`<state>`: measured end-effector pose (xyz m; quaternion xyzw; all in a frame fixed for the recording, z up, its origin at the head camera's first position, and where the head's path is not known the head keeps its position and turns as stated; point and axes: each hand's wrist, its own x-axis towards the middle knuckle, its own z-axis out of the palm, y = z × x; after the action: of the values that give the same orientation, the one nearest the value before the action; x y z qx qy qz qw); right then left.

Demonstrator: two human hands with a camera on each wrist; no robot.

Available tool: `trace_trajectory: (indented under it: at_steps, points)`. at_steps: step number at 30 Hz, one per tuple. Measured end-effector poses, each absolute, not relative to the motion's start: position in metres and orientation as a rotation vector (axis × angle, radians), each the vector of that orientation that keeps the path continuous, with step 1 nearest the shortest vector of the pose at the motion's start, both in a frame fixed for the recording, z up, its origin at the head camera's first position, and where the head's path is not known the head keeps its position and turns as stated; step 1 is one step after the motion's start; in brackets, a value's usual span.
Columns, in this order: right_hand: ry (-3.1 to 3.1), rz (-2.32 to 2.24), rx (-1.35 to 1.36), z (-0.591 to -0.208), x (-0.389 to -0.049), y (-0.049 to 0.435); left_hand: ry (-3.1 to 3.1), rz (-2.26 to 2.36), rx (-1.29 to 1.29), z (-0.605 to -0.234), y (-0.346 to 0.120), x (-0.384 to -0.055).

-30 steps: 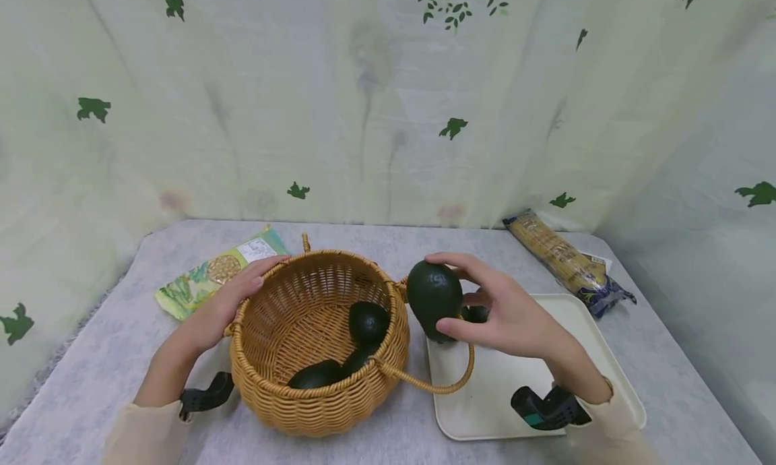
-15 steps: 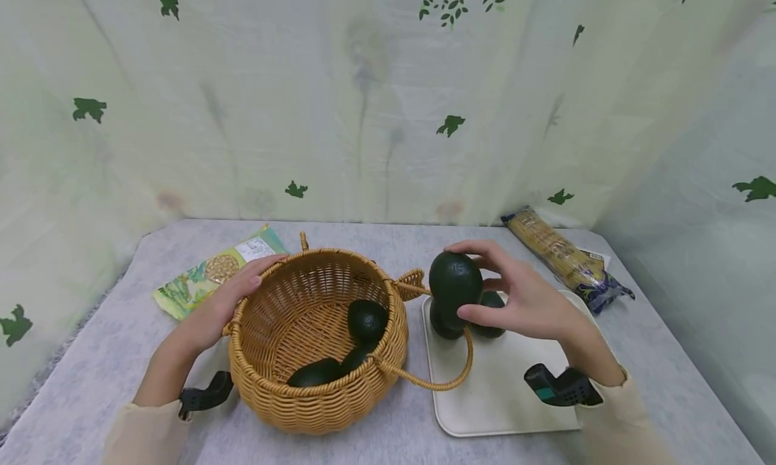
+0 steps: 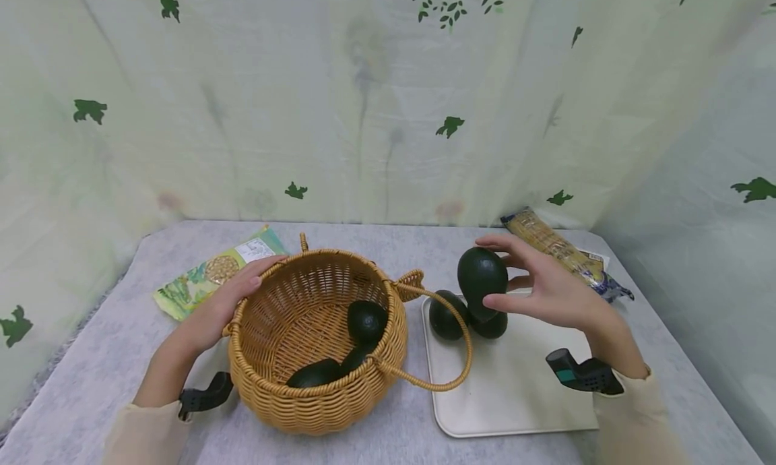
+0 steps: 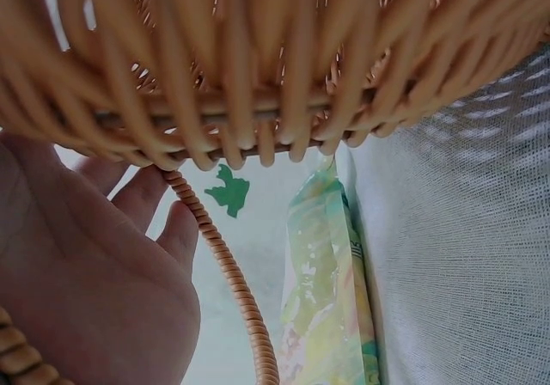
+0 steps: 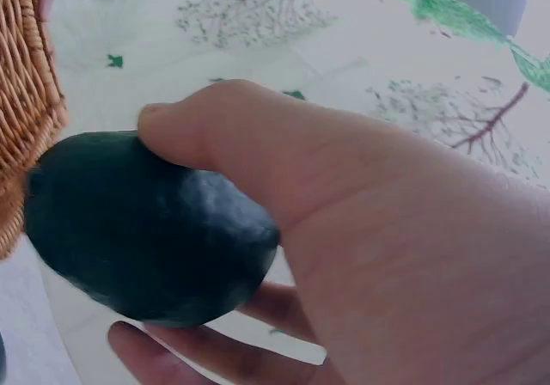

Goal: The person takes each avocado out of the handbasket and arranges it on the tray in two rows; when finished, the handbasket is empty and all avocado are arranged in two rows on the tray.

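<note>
A dark green avocado (image 3: 481, 280) is held up over the white tray (image 3: 521, 397) by my right hand (image 3: 545, 283). My thumb lies on one side of it and the fingers on the other, as the right wrist view also shows. Two more avocados, one (image 3: 447, 317) left and one (image 3: 491, 326) partly behind the held fruit, lie on the tray. My left hand (image 3: 221, 303) holds the rim of a round wicker basket (image 3: 321, 408), its thumb over the edge. Inside the basket, avocados (image 3: 367, 322) lie along the right and near side, partly hidden by the wall.
The basket's looped handle (image 3: 467, 357) sticks out over the tray's left edge. A green and yellow food packet (image 3: 212, 269) lies behind the left hand. At the back right is a long packet of noodles (image 3: 552, 249). A leaf-printed curtain (image 3: 376, 114) closes off the back.
The right hand has carried the avocado rightward, away from the basket and over the tray. Both avocados on the tray now show more fully. Left hand and basket stay in place.
</note>
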<state>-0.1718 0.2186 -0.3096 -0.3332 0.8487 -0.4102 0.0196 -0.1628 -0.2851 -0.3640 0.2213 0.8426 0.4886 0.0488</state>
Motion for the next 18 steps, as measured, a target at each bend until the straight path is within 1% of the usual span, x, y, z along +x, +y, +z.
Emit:
trace_trajectory:
  at_steps: [6, 18]
  points:
    - [2.61, -1.246, -0.983, -0.315, -0.177, 0.231, 2.574, 1.486, 0.677, -0.364, -0.285, -0.163]
    - [2.539, -1.211, -0.748, -0.321, -0.184, 0.25, 2.579, 1.483, 0.679, -0.365, -0.286, -0.163]
